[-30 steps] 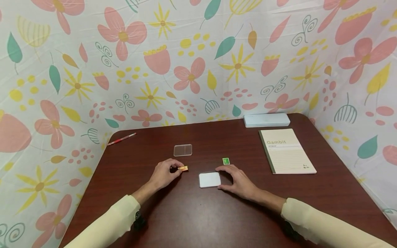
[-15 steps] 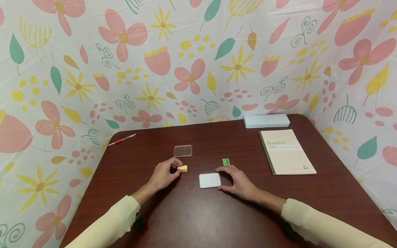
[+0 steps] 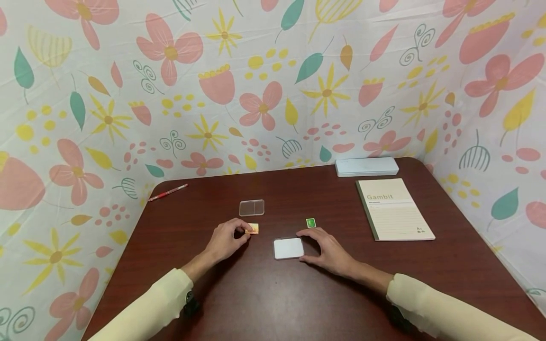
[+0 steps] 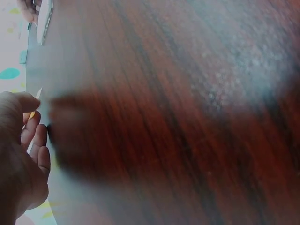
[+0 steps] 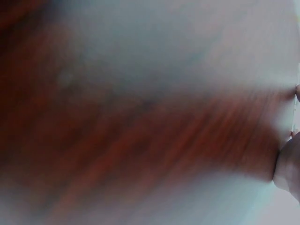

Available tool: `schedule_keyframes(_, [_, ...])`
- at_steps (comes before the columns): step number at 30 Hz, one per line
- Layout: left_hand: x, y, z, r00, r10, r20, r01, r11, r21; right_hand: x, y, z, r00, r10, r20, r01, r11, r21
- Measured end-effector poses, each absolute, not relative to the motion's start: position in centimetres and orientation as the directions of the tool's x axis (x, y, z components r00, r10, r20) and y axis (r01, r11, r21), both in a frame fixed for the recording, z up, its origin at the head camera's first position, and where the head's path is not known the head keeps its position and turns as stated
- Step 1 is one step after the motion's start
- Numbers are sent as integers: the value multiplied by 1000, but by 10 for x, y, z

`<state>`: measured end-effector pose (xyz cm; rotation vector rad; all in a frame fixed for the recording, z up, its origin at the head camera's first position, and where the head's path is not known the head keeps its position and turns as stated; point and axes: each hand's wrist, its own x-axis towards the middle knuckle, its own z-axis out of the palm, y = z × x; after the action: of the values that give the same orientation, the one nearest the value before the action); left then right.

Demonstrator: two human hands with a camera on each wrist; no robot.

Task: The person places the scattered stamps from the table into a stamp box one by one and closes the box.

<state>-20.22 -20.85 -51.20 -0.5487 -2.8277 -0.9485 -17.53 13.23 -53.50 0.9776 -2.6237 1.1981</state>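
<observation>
Between its thumb and fingertips, my left hand [image 3: 226,239] pinches a small orange-and-yellow stamp [image 3: 254,228] just above the table. In the left wrist view that stamp [image 4: 32,114] shows almost edge-on, partly covered by the fingers. My right hand [image 3: 330,251] holds the right end of a flat clear plastic case [image 3: 288,258] with white inside, index finger at the far corner and thumb at the near one. Beyond the right hand lies a small green stamp [image 3: 311,222]. A clear rectangular lid [image 3: 251,207] rests on the table past the left hand.
A notebook [image 3: 396,208] lies to the right on the dark wooden table [image 3: 273,303], with a pale blue box [image 3: 367,166] behind it. A red pen [image 3: 168,192] is near the back left edge. Flower-patterned cloth [image 3: 273,94] hangs around the table.
The orange stamp has turned in the left hand's fingers, so more of its face shows to the head view. The right hand and the case have stayed in place.
</observation>
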Motion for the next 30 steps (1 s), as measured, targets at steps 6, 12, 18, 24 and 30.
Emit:
schedule_keyframes(6, [-204, -208, -509, -931, 264, 251, 363, 732, 577, -176, 133, -535, -783, -516, 348, -601, 481, -639])
schedule_keyframes(12, [-207, -210, -507, -929, 254, 269, 369, 697, 615, -177, 133, -536, -783, -516, 348, -601, 482, -638])
schedule_keyframes(18, [-207, -210, -504, -924, 264, 276, 380, 701, 604, -177, 134, -537, -782, -516, 350, -602, 479, -639])
schedule_keyframes(24, [-209, -209, -501, -917, 262, 301, 395, 696, 599, -177, 134, -537, -781, -517, 349, -602, 477, -640])
schedule_keyframes(30, [-210, -206, -498, -920, 257, 297, 390, 694, 606, -177, 133, -536, -787, -515, 340, -595, 484, -642])
